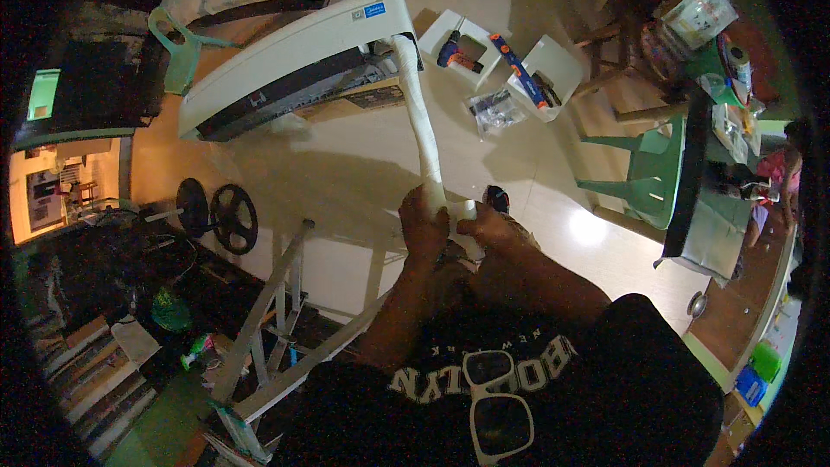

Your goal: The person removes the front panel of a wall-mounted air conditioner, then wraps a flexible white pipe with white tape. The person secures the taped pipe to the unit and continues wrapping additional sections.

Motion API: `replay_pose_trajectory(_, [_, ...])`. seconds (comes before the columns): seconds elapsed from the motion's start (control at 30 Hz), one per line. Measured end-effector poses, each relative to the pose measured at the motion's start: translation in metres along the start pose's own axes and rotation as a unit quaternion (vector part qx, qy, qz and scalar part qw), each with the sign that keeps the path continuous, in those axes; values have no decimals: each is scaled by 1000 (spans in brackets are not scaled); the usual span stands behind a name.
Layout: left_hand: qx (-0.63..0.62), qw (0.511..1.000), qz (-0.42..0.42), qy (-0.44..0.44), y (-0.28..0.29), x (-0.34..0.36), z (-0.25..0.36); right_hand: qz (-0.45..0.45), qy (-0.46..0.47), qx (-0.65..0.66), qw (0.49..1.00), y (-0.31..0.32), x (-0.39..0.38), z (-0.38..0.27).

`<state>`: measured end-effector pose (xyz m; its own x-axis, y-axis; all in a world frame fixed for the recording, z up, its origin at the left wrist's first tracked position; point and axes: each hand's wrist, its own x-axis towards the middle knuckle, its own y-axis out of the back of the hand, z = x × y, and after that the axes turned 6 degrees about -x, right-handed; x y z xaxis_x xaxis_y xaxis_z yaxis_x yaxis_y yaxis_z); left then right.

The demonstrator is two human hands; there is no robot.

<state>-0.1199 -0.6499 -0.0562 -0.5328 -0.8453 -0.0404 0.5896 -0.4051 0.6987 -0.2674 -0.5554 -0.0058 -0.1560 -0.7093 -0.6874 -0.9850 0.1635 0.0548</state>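
My left hand [424, 220] is closed around the lower part of a long white wrapped pipe [415, 112], which runs up to the underside of a white indoor air-conditioner unit [294, 35]. Just right of it, my right hand [480, 233] is closed on a short white cylindrical piece [469, 207], either a tape roll or a tube end; I cannot tell which. The lowest part of the pipe is partly hidden by my hands. The unit is tilted, with its dark open underside showing.
A metal ladder [277, 311] stands lower left, near weight plates [233, 218]. Boxes with a drill [450, 50] and an orange-and-blue level [510, 60] lie beyond the pipe. A green chair [644, 173] is right. Another person [782, 173] is at the far right edge.
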Motion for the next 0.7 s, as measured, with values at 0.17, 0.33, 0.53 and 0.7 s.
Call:
replay_pose_trajectory(0.17, [51,942,-256,-209,6,21,15,29,100,-154,982,19,-18,41])
replay_pose_trajectory(0.33, [68,908,-350,-219,-11,37,17,5,68,122,990,26,-17,89])
replay_pose_trajectory(0.53, [139,885,-354,-269,-29,34,7,14,-11,177,984,34,-47,37])
replay_pose_trajectory(0.7, [155,898,-366,-190,-54,33,0,41,1,256,966,53,-90,-46])
